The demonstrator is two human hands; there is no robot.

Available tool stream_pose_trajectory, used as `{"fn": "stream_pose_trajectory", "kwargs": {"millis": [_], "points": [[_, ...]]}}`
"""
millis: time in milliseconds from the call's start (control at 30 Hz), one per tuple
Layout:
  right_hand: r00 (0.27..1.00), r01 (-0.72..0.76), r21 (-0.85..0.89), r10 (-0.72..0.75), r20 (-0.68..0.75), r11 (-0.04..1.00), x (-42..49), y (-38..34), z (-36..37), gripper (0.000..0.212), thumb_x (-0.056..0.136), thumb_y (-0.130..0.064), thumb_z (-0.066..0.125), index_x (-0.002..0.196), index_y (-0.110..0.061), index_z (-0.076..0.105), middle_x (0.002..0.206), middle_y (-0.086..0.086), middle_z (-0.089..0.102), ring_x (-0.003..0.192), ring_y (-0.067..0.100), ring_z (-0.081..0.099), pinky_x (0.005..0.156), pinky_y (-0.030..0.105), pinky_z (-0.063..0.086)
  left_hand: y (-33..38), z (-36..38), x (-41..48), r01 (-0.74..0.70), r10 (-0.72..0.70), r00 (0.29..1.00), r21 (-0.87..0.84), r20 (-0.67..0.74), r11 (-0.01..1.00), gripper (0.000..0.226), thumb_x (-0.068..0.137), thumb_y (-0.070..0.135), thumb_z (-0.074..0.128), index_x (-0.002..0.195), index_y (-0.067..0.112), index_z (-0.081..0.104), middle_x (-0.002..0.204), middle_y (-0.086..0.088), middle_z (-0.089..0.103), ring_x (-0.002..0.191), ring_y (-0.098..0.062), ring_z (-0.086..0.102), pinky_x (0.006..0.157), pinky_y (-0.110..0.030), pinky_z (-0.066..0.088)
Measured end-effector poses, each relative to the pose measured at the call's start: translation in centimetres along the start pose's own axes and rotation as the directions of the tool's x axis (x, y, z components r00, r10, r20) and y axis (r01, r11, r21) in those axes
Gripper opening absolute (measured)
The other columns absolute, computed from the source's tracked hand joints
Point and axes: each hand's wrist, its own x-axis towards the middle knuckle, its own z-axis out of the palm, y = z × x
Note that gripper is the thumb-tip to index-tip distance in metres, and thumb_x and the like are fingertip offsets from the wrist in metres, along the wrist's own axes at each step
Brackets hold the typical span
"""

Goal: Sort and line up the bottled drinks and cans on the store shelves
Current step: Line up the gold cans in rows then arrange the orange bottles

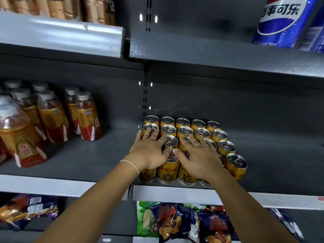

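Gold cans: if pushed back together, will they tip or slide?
Probably slide together: gold cans stand packed, touching, on a smooth shelf. Likely rigid under the flat left hand and right hand. The front-right can might tip.

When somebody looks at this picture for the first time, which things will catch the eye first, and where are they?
First come the two hands, left hand and right hand, laid flat with spread fingers on a block of gold cans on the middle shelf. Left of them stand amber bottles with grey caps, and a blue Pepsi container sits on the shelf above, at the far right.
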Motion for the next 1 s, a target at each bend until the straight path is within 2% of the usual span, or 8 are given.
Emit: {"fn": "stream_pose_trajectory", "kwargs": {"millis": [233, 367, 467, 567, 633, 800, 900, 1000], "points": [[0.997, -0.012, 0.014, 0.01, 0.08, 1.0, 0.3, -0.1, -0.7, 0.085, 0.082, -0.079, 0.0, 0.157, -0.04, 0.011, 0.167, -0.001, 0.005, 0.153, 0.033, 0.0, 0.12, 0.059, 0.007, 0.4, -0.7, -0.2, 0.024, -0.024, 1.0, 0.014, 0.018, 1.0, 0.07, 0.096, 0.065, 0.012, 0.156, 0.031, 0.006, 0.165, -0.001, -0.002, 0.151, -0.025, -0.01, 0.12, -0.051, -0.009], [0.987, -0.023, 0.078, 0.01, 0.162, 0.997, 0.6, -0.2, -1.8, 0.077, 0.091, -0.077, 0.011, 0.157, -0.038, 0.015, 0.167, 0.002, 0.007, 0.153, 0.036, -0.001, 0.119, 0.06, 0.004, 0.8, -1.9, -1.3, 0.033, -0.033, 0.999, -0.059, -0.002, 0.998, 0.064, 0.1, 0.059, 0.017, 0.155, 0.027, 0.021, 0.163, -0.005, 0.014, 0.151, -0.025, 0.006, 0.12, -0.05, -0.004], [0.998, 0.03, 0.155, -0.039, 0.058, 0.988, 0.1, -0.7, -2.5, 0.069, 0.097, -0.069, 0.021, 0.152, -0.03, 0.034, 0.16, 0.006, 0.034, 0.149, 0.036, 0.021, 0.119, 0.058, 0.019, 0.1, -2.7, -3.4, 0.022, -0.046, 0.993, -0.212, -0.108, 0.977, 0.053, 0.102, 0.053, 0.024, 0.139, 0.024, 0.047, 0.145, -0.009, 0.049, 0.134, -0.031, 0.042, 0.114, -0.049, 0.026], [0.982, 0.155, 0.255, -0.121, -0.144, 0.955, -0.7, -2.3, -3.1, 0.048, 0.099, -0.052, 0.043, 0.133, -0.022, 0.058, 0.127, 0.006, 0.065, 0.114, 0.026, 0.059, 0.094, 0.04, 0.051, -2.3, -3.1, -5.8, 0.04, -0.075, 0.983, -0.202, -0.17, 0.979, 0.033, 0.099, 0.04, 0.04, 0.118, 0.019, 0.058, 0.119, -0.01, 0.063, 0.108, -0.032, 0.059, 0.089, -0.043, 0.05], [0.959, 0.23, 0.305, -0.161, -0.235, 0.924, -1.1, -4.0, -3.5, 0.037, 0.096, -0.043, 0.054, 0.124, -0.021, 0.065, 0.115, 0.003, 0.069, 0.096, 0.019, 0.063, 0.08, 0.031, 0.054, -4.5, -3.3, -7.2, 0.076, -0.113, 0.976, -0.197, -0.186, 0.977, 0.029, 0.095, 0.033, 0.046, 0.114, 0.017, 0.06, 0.115, -0.011, 0.065, 0.103, -0.031, 0.06, 0.086, -0.042, 0.052], [0.922, 0.339, 0.346, -0.235, -0.307, 0.875, -1.0, -9.2, -3.6, 0.037, 0.094, -0.038, 0.06, 0.126, -0.021, 0.066, 0.119, -0.002, 0.068, 0.102, 0.014, 0.062, 0.076, 0.018, 0.045, -10.9, -3.6, -9.7, 0.27, -0.322, 0.927, -0.252, -0.195, 0.929, 0.032, 0.089, 0.029, 0.052, 0.117, 0.014, 0.06, 0.113, -0.012, 0.065, 0.102, -0.032, 0.062, 0.084, -0.039, 0.052], [0.913, 0.362, 0.358, -0.25, -0.322, 0.861, 0.1, -13.0, -3.0, 0.039, 0.092, -0.039, 0.061, 0.126, -0.021, 0.067, 0.117, -0.002, 0.068, 0.1, 0.014, 0.063, 0.083, 0.02, 0.045, -14.9, -3.7, -10.6, 0.342, -0.401, 0.898, -0.287, -0.18, 0.895, 0.03, 0.085, 0.026, 0.054, 0.11, 0.01, 0.061, 0.108, -0.014, 0.067, 0.101, -0.036, 0.063, 0.087, -0.04, 0.052], [0.919, 0.354, 0.384, -0.239, -0.314, 0.853, 1.5, -16.9, -2.0, 0.041, 0.091, -0.039, 0.062, 0.126, -0.019, 0.066, 0.116, 0.0, 0.068, 0.098, 0.018, 0.065, 0.086, 0.024, 0.049, -18.3, -3.6, -11.0, 0.318, -0.403, 0.899, -0.378, -0.17, 0.869, 0.038, 0.084, 0.024, 0.059, 0.12, 0.011, 0.061, 0.111, -0.011, 0.069, 0.102, -0.032, 0.064, 0.091, -0.04, 0.052]]}}
